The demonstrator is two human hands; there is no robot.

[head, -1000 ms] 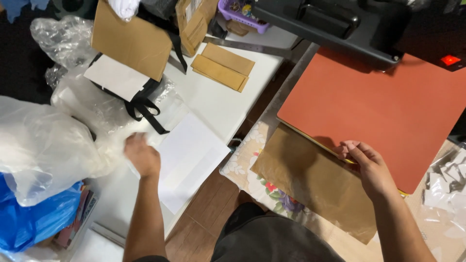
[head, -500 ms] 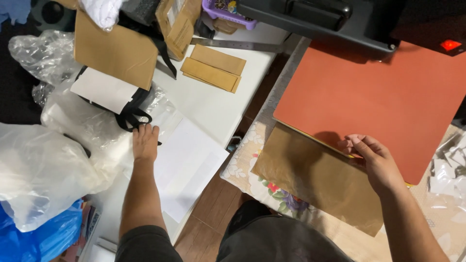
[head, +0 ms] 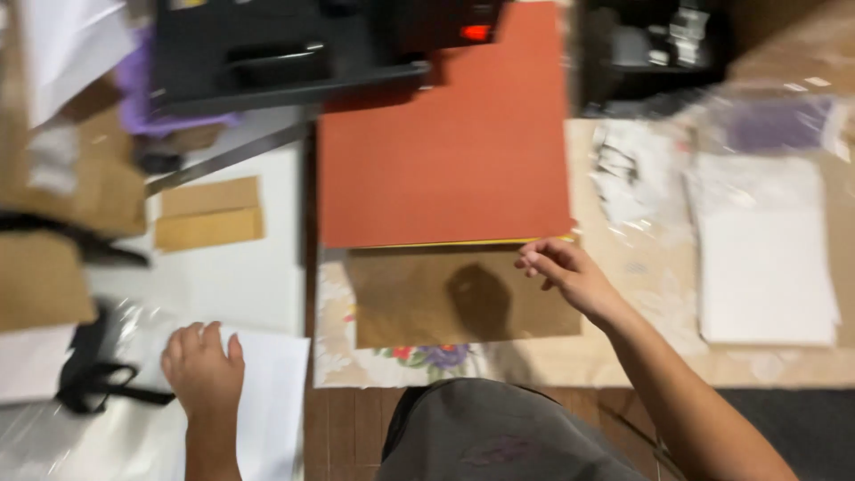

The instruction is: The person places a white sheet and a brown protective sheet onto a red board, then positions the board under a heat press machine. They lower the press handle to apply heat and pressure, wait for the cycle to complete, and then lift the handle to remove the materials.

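My left hand (head: pixel 203 365) lies flat on a white sheet of paper (head: pixel 267 401) on the white table at lower left, fingers apart. My right hand (head: pixel 565 274) is at the far right corner of a brown paper sheet (head: pixel 445 298), fingers curled against its edge where it meets the orange-red pad (head: pixel 445 151) of a heat press. The brown sheet lies flat on a floral cloth (head: pixel 334 356), partly tucked under the pad. The frame is motion-blurred.
The black upper plate of the press (head: pixel 276 53) hangs above the pad. Brown envelopes (head: pixel 209 214) and a black-handled bag (head: pixel 98 383) lie at left. White sheets in clear plastic (head: pixel 766 267) sit at right. My lap in dark cloth (head: pixel 499 436) fills the bottom.
The camera has swung right, so the press pad now sits centred. My left hand still rests on the white paper; my right hand stays at the brown sheet's corner.
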